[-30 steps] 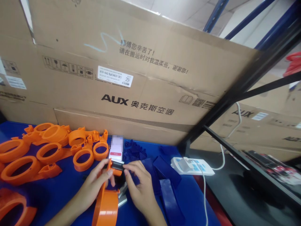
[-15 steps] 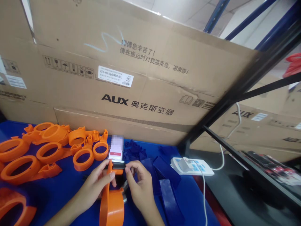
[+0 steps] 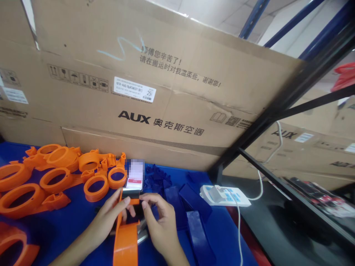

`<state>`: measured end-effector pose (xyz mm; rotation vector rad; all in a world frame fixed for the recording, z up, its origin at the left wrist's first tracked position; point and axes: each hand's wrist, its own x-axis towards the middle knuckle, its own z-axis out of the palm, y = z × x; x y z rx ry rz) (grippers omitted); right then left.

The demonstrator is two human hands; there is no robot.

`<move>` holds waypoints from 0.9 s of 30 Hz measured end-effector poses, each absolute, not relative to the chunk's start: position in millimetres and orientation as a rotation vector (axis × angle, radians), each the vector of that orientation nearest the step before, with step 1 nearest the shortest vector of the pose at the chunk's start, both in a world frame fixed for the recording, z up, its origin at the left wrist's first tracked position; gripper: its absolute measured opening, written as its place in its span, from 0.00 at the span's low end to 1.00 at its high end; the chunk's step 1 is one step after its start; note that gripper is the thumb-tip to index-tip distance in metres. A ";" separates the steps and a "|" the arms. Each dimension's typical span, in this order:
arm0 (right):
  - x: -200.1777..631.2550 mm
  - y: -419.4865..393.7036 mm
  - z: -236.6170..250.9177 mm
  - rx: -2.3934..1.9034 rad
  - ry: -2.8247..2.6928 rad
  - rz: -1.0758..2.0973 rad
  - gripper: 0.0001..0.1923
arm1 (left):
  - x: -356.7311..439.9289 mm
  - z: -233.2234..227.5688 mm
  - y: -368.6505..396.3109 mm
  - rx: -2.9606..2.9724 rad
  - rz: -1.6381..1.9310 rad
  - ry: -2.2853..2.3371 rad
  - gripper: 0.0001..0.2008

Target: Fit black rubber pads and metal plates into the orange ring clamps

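My left hand (image 3: 109,212) is closed around the upper frame of an orange plastic tape dispenser (image 3: 126,245), thumb on its near side. Its wide ring points down toward me. Across the frame's top end lies a black roller (image 3: 131,194). At the right end of that roller, my right hand (image 3: 162,220) has thumb and forefinger bent in a pinch; the fingertips touch it. Below the hands, a metal object (image 3: 142,236) is partly hidden behind the dispenser. A phone with a lit screen (image 3: 135,183) stands just beyond the roller.
Several orange dispensers (image 3: 95,188) lie on the blue table at left. Small dark blue parts (image 3: 158,177) and flat blue pieces (image 3: 198,232) lie right of the phone. A white power strip (image 3: 224,195) with a cable sits near the black rack post. Behind stands a large carton (image 3: 166,96).
The dispenser and both hands have shifted slightly left and down in view, and the dispenser's top end is tilted a little differently. The grip looks the same.
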<state>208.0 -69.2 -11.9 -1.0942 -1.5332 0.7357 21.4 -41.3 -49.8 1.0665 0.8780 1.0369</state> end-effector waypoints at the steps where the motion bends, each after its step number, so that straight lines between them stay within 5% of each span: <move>1: 207.9 -70.4 -8.5 -1.069 -1.578 0.736 0.07 | 22.2 -49.8 -40.6 1.056 1.054 0.886 0.14; 7: 219.3 -65.7 -2.5 -0.994 -1.770 0.594 0.10 | 23.0 -45.4 -40.1 0.991 1.081 0.909 0.16; 14: 247.1 -46.8 -20.1 -1.838 -1.730 -0.215 0.15 | 20.7 -38.7 -43.0 0.984 1.098 0.910 0.17; 19: 244.5 -39.9 -24.0 -2.129 -1.816 -0.291 0.21 | 21.8 -38.6 -43.8 0.943 1.093 0.905 0.16; 27: 250.4 -33.1 -32.1 -2.056 -1.817 -0.358 0.12 | 21.6 -43.4 -43.1 0.991 1.069 0.906 0.15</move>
